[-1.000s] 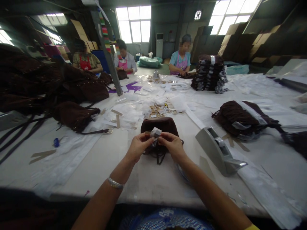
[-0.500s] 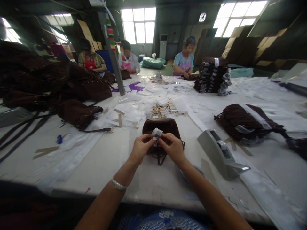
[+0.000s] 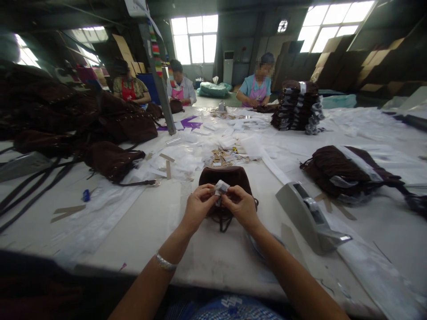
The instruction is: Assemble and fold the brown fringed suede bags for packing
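Note:
A small dark brown bag (image 3: 228, 175) lies on the white table right in front of me, its thin straps trailing toward me. Above it, my left hand (image 3: 200, 206) and my right hand (image 3: 242, 204) pinch a small crumpled piece of whitish, see-through wrapping (image 3: 220, 187) between thumbs and fingers. What the wrapping covers is too small to make out. To the right of my right hand stands a grey tape dispenser (image 3: 310, 218).
A wrapped brown bag (image 3: 347, 171) lies at right, with a tall stack of bags (image 3: 296, 106) behind. Brown bags (image 3: 113, 160) heap up at left. Cardboard tags (image 3: 223, 156) and plastic sheets cover mid-table. A metal post (image 3: 163, 89) rises there. Several co-workers (image 3: 256, 86) sit across.
The view has shifted slightly. Both hands stay over the bag, and the small wrapping between the fingertips has turned a little and shows more of itself.

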Demonstrator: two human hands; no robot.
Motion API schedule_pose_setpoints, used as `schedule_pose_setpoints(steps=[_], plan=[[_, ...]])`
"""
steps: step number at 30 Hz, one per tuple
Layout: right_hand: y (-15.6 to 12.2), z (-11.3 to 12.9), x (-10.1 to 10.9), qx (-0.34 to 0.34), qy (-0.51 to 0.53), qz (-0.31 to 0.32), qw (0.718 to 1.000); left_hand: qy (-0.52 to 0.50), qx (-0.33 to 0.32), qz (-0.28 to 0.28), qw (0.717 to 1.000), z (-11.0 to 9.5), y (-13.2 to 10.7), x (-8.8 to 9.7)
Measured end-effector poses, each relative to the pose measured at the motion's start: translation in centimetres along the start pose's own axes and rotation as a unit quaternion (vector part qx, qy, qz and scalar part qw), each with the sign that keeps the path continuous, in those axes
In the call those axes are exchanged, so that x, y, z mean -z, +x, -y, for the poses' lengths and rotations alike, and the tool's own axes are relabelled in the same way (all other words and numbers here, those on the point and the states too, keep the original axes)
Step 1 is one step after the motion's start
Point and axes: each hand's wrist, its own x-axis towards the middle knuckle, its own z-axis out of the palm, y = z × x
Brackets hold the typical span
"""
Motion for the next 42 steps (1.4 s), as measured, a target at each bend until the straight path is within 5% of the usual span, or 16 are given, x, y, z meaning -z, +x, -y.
schedule_pose_setpoints(steps=[3, 9, 18, 26, 35, 42], plan=[[-0.1, 0.0, 0.1, -0.010, 0.019, 0.002, 1.000, 0.076, -0.029, 0.010, 0.997, -0.7, 0.0, 0.2], [-0.2, 0.1, 0.4, -0.018, 0.013, -0.003, 1.000, 0.060, 0.011, 0.020, 0.998, -2.0, -0.3, 0.5], [-1.2, 1.2, -0.4, -0.023, 0.024, -0.011, 0.999, 0.160, -0.043, -0.048, 0.985, -2.0, -0.9, -0.1], [-2.2, 1.5, -1.5, -0.002, -0.031, -0.080, 0.996, 0.361, -0.174, -0.143, 0.905, -1.1, -2.7, -1.8], [-2.4, 1.7, -1.3, 0.008, -0.049, -0.097, 0.994, 0.352, -0.172, -0.117, 0.912, -1.8, -4.5, -3.3], [-2.3, 0.8, -0.9, -0.048, 0.033, -0.059, 0.997, 0.391, -0.177, -0.085, 0.899, -1.0, -5.3, -3.9]])
